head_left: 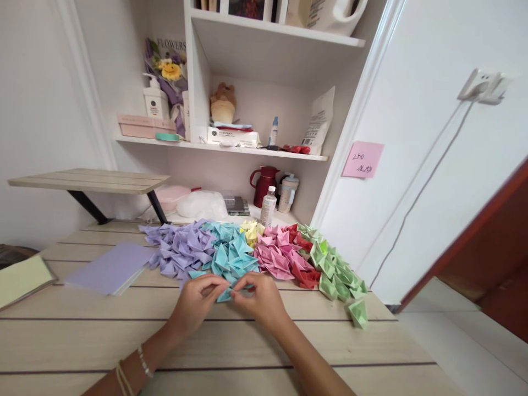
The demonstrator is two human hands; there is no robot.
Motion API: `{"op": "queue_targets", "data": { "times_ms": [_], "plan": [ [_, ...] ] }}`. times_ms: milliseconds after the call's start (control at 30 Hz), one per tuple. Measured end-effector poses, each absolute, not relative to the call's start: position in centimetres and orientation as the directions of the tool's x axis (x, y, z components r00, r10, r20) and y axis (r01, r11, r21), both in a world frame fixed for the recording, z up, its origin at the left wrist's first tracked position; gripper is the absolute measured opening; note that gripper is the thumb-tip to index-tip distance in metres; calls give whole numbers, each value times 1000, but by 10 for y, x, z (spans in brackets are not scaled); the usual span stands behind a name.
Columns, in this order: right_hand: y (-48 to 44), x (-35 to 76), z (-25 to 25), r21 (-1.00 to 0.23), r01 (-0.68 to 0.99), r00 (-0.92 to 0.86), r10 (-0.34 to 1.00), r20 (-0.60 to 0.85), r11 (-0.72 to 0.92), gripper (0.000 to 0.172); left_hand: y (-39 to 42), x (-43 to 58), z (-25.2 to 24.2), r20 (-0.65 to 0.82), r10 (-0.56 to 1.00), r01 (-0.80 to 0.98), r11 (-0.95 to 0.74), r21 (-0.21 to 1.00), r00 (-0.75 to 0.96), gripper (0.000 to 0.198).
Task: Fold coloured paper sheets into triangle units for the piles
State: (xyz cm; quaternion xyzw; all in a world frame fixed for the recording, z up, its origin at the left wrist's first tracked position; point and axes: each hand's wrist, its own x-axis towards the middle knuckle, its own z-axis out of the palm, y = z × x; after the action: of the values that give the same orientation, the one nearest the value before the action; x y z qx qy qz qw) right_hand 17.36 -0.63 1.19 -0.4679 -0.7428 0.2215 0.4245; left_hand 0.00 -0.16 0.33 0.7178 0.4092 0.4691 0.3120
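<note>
A small blue folded paper [224, 296] is pinched between my two hands, just above the slatted table. My left hand [197, 300] grips its left side with thumb and fingertips. On the other side, my right hand [260, 301] is closed on it the same way. Right beyond my fingers lies a pile of blue folded paper boats [234, 254]. Purple paper boats [183, 250] are heaped to its left. Pink paper boats [279, 253], red ones [306, 275] and green ones [336, 272] spread to the right, with a few yellow ones [251, 232] behind.
A stack of purple paper sheets [109, 268] and a yellow-green pad [22, 280] lie at left. The small raised stand [88, 180] is at the back left. Behind the piles are a clear bottle [268, 207], a red jug [265, 186] and a white shelf [264, 152].
</note>
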Motion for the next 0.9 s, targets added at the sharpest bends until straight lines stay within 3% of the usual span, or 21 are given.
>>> {"op": "queue_targets", "data": {
  "times_ms": [233, 400, 600, 900],
  "plan": [
    [-11, 163, 6, -857, 321, -240, 910, 338, 403, 10, 0, 0, 9, 341, 939, 123, -345, 931, 53, 14],
    [-10, 160, 5, -929, 177, -194, 937, 292, 326, 17, 2, 1, 5, 340, 940, 132, -337, 932, -1, 15],
    [-11, 156, 0, -889, 218, -151, 914, 376, 402, 20, 1, 4, 0, 372, 928, 177, -363, 915, -20, 15],
    [-15, 154, -8, -702, 365, -194, 787, 585, 612, 27, -5, 8, 0, 430, 900, 267, -433, 861, 71, 15]
  ]
}}
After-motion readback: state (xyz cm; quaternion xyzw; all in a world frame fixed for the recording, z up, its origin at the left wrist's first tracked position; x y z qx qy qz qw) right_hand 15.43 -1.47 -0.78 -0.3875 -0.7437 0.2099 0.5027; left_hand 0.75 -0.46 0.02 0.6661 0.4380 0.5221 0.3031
